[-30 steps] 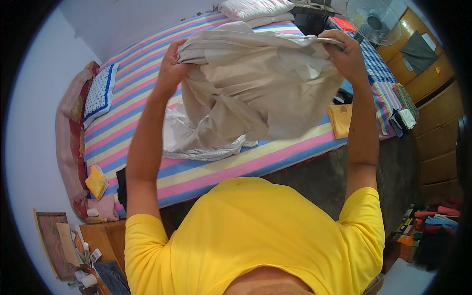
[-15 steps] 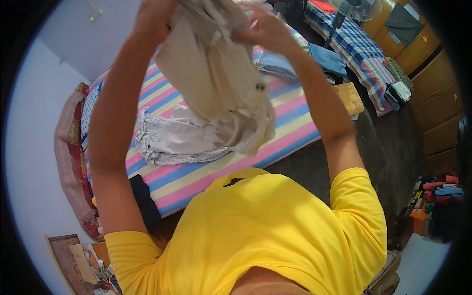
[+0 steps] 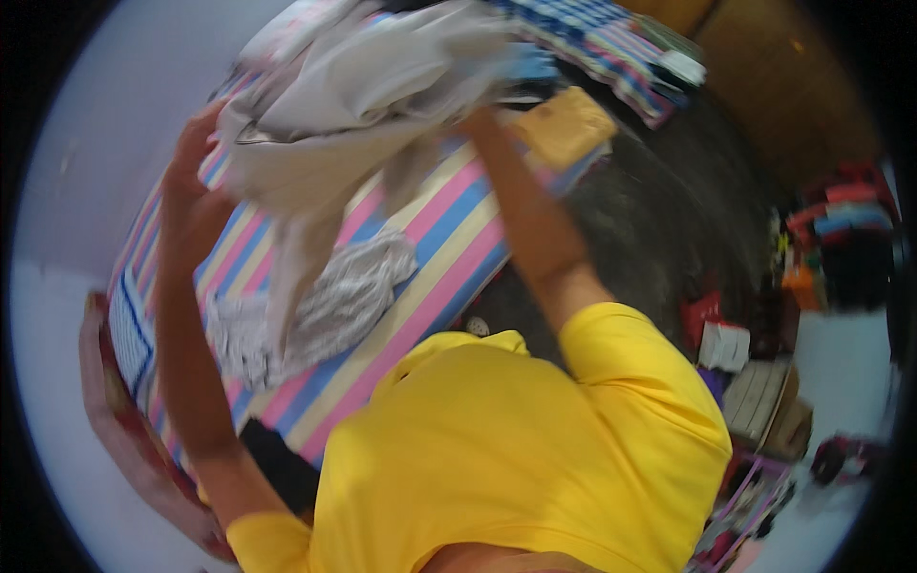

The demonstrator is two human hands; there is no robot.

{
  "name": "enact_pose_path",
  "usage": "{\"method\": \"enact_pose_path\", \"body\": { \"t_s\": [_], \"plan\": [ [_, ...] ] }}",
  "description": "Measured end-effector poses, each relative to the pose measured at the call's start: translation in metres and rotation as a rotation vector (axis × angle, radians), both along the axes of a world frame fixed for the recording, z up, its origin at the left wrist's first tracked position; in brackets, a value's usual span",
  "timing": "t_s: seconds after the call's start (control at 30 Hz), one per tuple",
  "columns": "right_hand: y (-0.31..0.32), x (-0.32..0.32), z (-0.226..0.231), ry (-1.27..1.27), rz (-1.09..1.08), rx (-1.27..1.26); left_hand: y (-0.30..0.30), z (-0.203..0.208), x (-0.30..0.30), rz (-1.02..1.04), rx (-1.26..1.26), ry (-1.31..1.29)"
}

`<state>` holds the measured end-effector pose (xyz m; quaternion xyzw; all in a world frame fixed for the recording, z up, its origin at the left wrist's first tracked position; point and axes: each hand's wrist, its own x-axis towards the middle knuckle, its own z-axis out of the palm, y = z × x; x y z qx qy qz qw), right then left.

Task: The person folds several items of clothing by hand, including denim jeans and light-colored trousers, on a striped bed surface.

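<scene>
A beige cloth garment (image 3: 334,119), creased and crumpled, hangs in the air above the striped bed (image 3: 435,277). Its upper part bunches into broad, loose folds, blurred toward the right; below, 1 narrow length tapers downward to a thin point.

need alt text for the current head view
A bunched beige cloth garment hangs raised, the person's left hand at its edge and right hand hidden, above a bed's pink, blue and cream striped sheet where a crumpled pale-grey cloth lies.

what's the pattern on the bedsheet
The bedsheet has pink, blue and pale yellow stripes, best seen in the head view.
</scene>
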<state>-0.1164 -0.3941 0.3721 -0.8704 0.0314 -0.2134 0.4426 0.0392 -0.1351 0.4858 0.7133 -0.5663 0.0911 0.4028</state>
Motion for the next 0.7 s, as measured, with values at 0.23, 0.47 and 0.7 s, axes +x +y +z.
{"method": "enact_pose_path", "body": {
  "t_s": [0.23, 0.47, 0.7],
  "plan": [
    [-0.033, -0.129, -0.003, 0.212, -0.258, -0.057, 0.186, -0.316, 0.064, 0.486, 0.836, 0.303],
    [-0.028, -0.141, 0.051, 0.198, -0.411, -0.226, 0.176, -0.444, -0.013, 0.694, 1.027, 0.685],
    [-0.02, -0.107, 0.122, 0.104, -0.488, -0.43, 0.137, -0.47, -0.045, 0.708, 1.04, 0.824]
  ]
}}
